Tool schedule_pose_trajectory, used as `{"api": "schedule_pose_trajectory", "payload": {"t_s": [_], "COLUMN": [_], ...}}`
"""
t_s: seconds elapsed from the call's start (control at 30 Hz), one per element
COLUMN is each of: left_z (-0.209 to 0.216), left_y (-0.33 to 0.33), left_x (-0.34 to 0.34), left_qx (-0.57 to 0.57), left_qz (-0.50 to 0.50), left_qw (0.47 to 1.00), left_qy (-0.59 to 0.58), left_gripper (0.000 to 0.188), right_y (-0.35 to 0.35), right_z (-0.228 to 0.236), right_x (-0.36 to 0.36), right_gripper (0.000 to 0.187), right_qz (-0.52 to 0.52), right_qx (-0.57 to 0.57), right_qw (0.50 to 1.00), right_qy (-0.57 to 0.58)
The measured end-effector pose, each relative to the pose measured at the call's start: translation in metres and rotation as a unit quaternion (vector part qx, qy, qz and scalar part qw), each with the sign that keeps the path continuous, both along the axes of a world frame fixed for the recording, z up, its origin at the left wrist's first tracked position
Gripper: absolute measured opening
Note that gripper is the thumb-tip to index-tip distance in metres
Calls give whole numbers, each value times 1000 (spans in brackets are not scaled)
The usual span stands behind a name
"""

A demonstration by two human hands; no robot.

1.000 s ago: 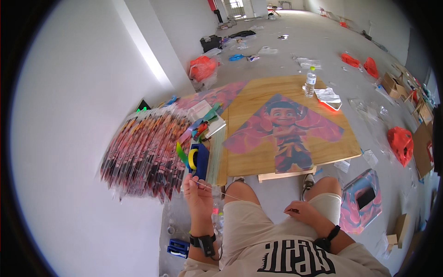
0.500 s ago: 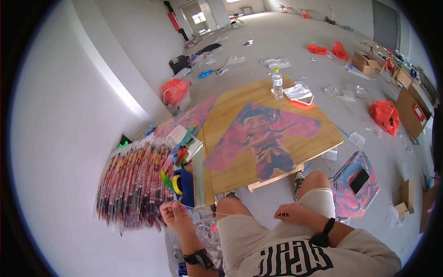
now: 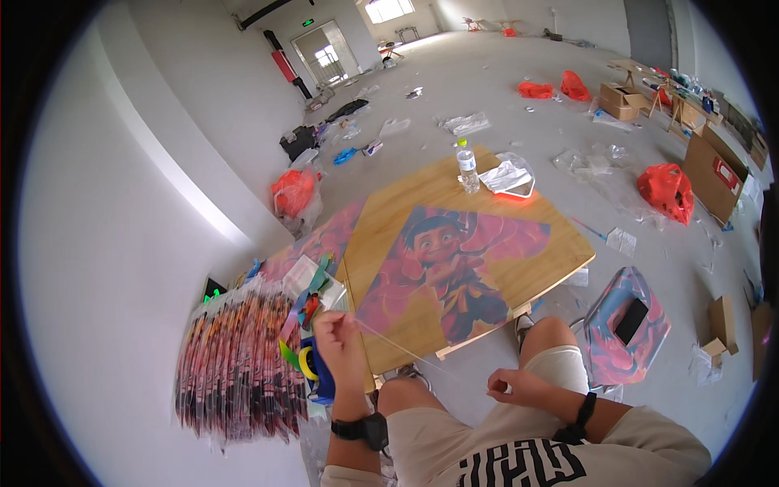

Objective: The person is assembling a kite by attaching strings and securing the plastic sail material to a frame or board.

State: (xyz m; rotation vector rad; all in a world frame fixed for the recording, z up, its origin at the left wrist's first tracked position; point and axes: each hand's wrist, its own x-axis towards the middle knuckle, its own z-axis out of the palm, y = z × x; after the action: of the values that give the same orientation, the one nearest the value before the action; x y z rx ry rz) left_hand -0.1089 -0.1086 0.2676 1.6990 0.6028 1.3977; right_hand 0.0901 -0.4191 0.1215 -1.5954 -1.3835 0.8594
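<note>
My left hand (image 3: 337,345) is raised over the table's left front corner, its fingers pinching one end of a thin pale rod (image 3: 402,346). The rod slants down to the right and its far end blurs against the floor. My right hand (image 3: 514,386) is curled closed above my lap; what lies in its fingers, if anything, is too small to make out. In front, a printed kite sheet (image 3: 462,268) with a cartoon figure lies flat on the wooden table (image 3: 377,223). Beside my left hand sit a blue tape dispenser (image 3: 323,381) and a yellow tape roll (image 3: 307,362).
Many bagged printed packs (image 3: 239,365) stand in a row at the left. A water bottle (image 3: 467,169) and a clear tray (image 3: 519,183) with white paper stand at the table's far edge. At right, a phone (image 3: 631,322) lies on a patterned stool (image 3: 608,357). Red bags (image 3: 667,193) and cartons litter the floor.
My left hand has risen and moved right with the rod, from beside the tape dispenser to over the table corner. My right hand has shifted slightly. The view has tilted up a little.
</note>
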Motion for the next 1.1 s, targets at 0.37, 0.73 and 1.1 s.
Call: {"api": "schedule_pose_trajectory", "payload": {"t_s": [0.37, 0.73, 1.1], "left_z": [-137, -242, -234], "left_y": [95, 182, 169], "left_x": [139, 255, 273], "left_qx": [-159, 86, 239], "left_qz": [-75, -120, -35], "left_qw": [952, 928, 898], "left_qy": [250, 342, 367], "left_gripper": [23, 38, 42], "right_y": [37, 141, 195], "right_z": [0, -39, -59], "right_x": [35, 111, 150], "right_gripper": [20, 14, 14], "right_qz": [95, 21, -21], "right_qx": [74, 110, 89], "right_qw": [989, 964, 966], "right_qy": [-80, -241, -241]}}
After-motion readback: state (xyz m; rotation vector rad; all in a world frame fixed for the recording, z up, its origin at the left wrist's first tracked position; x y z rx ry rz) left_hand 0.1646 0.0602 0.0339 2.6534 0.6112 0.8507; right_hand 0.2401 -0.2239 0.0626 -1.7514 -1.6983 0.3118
